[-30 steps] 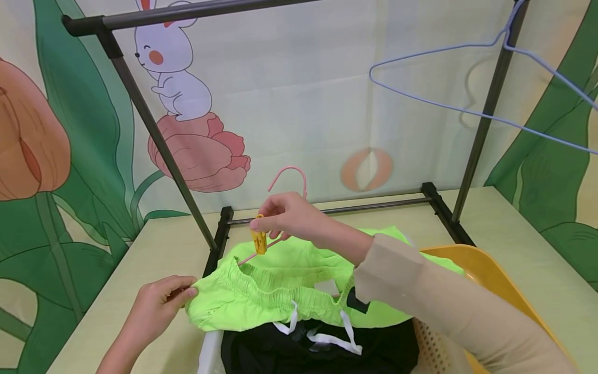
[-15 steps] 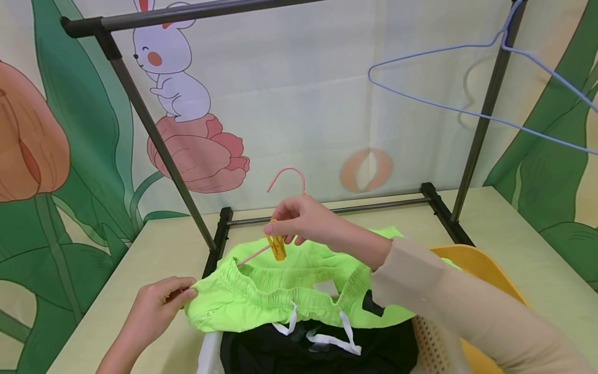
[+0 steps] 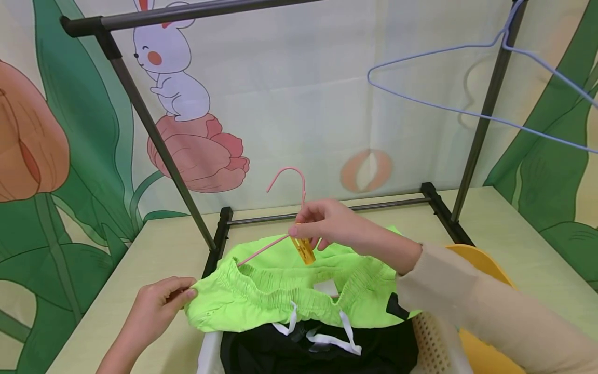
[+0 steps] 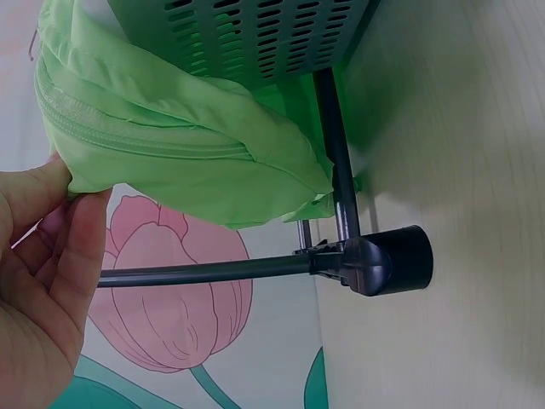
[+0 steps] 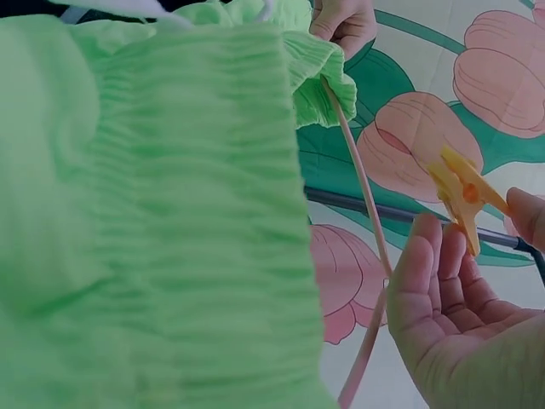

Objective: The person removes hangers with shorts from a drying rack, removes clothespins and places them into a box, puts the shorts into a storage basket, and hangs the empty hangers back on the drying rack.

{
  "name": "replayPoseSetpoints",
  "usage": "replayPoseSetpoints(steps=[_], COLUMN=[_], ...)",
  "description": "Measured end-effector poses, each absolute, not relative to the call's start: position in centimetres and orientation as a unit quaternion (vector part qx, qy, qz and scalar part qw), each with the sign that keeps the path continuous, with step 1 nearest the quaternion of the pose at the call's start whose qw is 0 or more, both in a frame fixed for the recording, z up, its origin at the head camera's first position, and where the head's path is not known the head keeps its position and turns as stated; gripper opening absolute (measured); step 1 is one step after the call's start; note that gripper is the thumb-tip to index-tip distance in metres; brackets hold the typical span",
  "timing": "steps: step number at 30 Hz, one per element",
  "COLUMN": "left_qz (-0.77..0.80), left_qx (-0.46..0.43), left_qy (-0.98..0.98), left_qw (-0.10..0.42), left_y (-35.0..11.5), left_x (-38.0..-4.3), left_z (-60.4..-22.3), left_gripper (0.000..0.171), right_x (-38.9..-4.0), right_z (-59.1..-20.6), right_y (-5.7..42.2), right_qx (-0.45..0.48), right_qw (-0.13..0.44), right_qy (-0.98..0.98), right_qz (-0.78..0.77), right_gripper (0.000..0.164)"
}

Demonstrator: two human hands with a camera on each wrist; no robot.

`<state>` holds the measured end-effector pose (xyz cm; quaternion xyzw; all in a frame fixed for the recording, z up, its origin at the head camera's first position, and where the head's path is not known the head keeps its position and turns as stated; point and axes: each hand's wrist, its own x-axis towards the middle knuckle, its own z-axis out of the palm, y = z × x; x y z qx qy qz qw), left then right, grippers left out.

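Note:
Bright green shorts (image 3: 280, 306) with an elastic waistband lie spread over a basket. A pink hanger (image 3: 261, 251) sits inside the waistband, its hook standing up behind. At the shorts' left end my left hand (image 3: 161, 301) pinches the fabric between thumb and fingers; the left wrist view shows a zip in the cloth (image 4: 153, 136) near this hold. Above the waistband, my right hand (image 3: 341, 228) pinches a yellow clothespin (image 3: 303, 252) beside the hanger's neck. In the right wrist view, the clothespin (image 5: 464, 192) is apart from the fabric.
A dark metal rack (image 3: 154, 124) frames the work. From its right side hangs a blue hanger (image 3: 434, 52). Black cloth (image 3: 261, 348) lies in a white basket (image 3: 210, 353) under the shorts, and a yellow basket (image 3: 486, 353) stands to the right, partly behind my sleeve.
My right hand has moved rightward and slightly down with the clothespin, along the hanger to near its neck. The left hand has kept its hold on the shorts.

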<state>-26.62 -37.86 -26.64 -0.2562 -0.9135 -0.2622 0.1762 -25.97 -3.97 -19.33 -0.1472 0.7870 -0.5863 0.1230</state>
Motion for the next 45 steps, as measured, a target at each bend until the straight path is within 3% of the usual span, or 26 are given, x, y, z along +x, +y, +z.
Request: replayPoseSetpoints(steps=[45], left_qz=[-0.257], left_qx=[-0.252], left_qy=[-0.916], left_qw=[0.176], left_y=[-37.7], left_x=[-26.7], left_z=[-26.6], left_gripper=[0.015], right_x=[-23.8], right_z=[-21.7], right_y=[4.6], right_qx=[-0.107], right_qw=[0.128], right_qy=[0.781], right_qz=[-0.602], right_gripper=[0.025])
